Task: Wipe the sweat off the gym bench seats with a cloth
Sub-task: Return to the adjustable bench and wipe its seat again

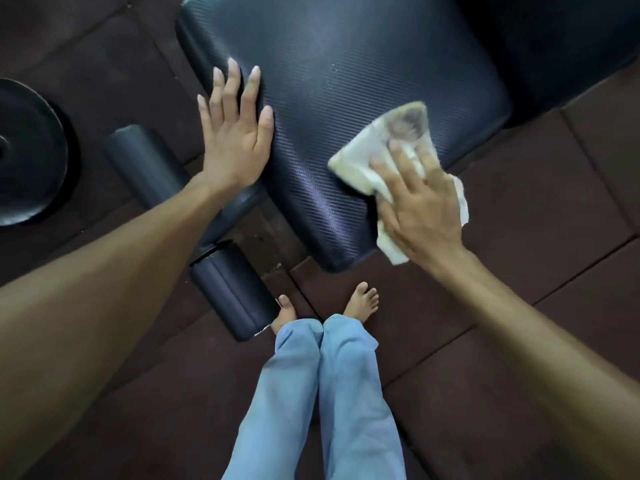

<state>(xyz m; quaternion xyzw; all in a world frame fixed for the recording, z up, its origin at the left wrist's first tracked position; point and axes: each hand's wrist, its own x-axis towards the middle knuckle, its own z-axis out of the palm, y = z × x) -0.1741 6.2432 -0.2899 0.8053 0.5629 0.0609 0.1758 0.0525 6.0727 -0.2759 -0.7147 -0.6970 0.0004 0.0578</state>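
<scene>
A dark textured gym bench seat (pixel 332 81) fills the upper middle of the head view. On its near right corner lies a crumpled off-white cloth (pixel 384 147). My right hand (pixel 419 209) presses flat on the cloth with spread fingers; the cloth is blurred. My left hand (pixel 235 133) rests flat on the seat's left edge, fingers straight and spread, holding nothing.
Two black foam leg rollers (pixel 145 161) (pixel 232 289) stick out below the seat on the left. A black weight plate (pixel 27 154) lies on the dark rubber floor tiles (pixel 519 220) at far left. My bare feet (pixel 362 301) stand just before the seat.
</scene>
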